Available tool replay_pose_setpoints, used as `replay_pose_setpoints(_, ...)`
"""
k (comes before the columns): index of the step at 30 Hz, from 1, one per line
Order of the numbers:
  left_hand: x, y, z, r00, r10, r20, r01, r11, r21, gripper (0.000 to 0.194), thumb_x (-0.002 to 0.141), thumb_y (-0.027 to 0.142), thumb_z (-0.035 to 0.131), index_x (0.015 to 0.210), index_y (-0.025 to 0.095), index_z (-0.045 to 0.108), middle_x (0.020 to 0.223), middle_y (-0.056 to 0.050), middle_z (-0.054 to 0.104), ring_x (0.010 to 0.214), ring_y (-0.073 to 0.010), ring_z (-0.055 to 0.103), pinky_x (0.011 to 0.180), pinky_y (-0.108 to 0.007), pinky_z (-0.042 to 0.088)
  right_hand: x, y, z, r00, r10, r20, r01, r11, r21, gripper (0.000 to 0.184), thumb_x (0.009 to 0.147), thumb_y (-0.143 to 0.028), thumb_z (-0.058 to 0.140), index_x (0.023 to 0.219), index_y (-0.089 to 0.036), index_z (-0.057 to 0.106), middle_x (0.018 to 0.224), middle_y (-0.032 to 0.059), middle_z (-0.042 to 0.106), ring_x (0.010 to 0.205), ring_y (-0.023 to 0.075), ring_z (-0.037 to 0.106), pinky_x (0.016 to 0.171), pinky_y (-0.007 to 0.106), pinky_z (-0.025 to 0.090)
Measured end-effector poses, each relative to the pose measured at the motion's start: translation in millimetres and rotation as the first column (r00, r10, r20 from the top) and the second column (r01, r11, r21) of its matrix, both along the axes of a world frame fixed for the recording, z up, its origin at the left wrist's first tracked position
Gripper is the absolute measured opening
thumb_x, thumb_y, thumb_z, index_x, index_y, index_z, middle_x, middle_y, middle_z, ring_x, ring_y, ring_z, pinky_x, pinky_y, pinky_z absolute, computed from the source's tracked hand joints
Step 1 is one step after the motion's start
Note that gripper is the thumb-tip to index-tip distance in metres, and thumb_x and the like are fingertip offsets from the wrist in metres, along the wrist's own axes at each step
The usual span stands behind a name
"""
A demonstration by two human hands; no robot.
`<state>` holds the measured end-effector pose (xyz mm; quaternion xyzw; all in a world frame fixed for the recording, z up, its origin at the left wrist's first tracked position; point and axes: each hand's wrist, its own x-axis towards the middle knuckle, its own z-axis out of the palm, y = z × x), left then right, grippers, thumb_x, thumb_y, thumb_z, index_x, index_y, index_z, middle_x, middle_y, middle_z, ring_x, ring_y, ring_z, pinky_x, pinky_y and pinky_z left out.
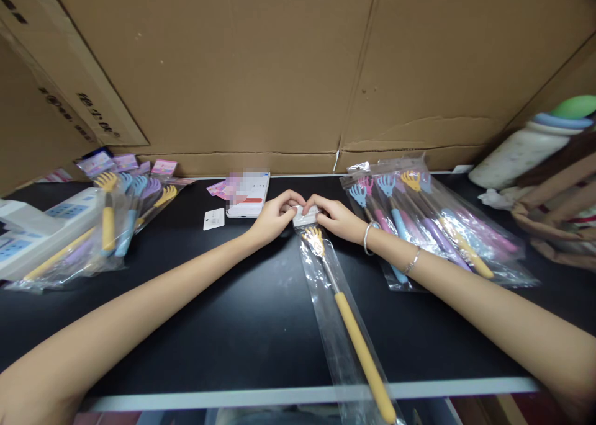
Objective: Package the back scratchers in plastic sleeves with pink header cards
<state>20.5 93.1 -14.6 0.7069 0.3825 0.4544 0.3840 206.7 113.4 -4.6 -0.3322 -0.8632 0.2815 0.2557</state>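
Note:
A yellow-handled back scratcher (pixel 358 344) lies in a long clear plastic bag (pixel 321 313), its claw end away from me and its handle hanging over the table's front edge. At the bag's far end is a small white card (pixel 304 214). My left hand (pixel 277 215) pinches the card's left side, fingers bent. My right hand (pixel 338 217) grips its right side, thumb and fingers closed. The fingertips of both hands almost meet above the card and cover part of it.
Bagged back scratchers lie in a pile at left (pixel 133 208) and another at right (pixel 419 220). A phone (pixel 249 195) and a loose white tag (pixel 213 219) are left of my hands. A power strip (pixel 51 226), a bottle (pixel 521 149) and a brown bag (pixel 554 208) flank the black table (pixel 223 332).

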Motion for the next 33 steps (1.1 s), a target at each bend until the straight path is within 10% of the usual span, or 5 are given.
replay_pose_setpoints(33, 0.0, 1.3, -2.0, 1.000, -0.001, -0.011, 0.001, 1.000, 0.009, 0.017, 0.073, 0.015, 0.045, 0.087, 0.017, 0.054, 0.080, 0.000, 0.058, 0.073, -0.0119, 0.055, 0.066, -0.022, 0.043, -0.1, -0.9, 1.0, 1.000, 0.002, -0.004, -0.002, 1.000, -0.008, 0.025, 0.070, -0.010, 0.040, 0.089, -0.018, 0.054, 0.067, -0.0035, 0.047, 0.058, 0.0100, 0.039, 0.058, 0.022, 0.030)
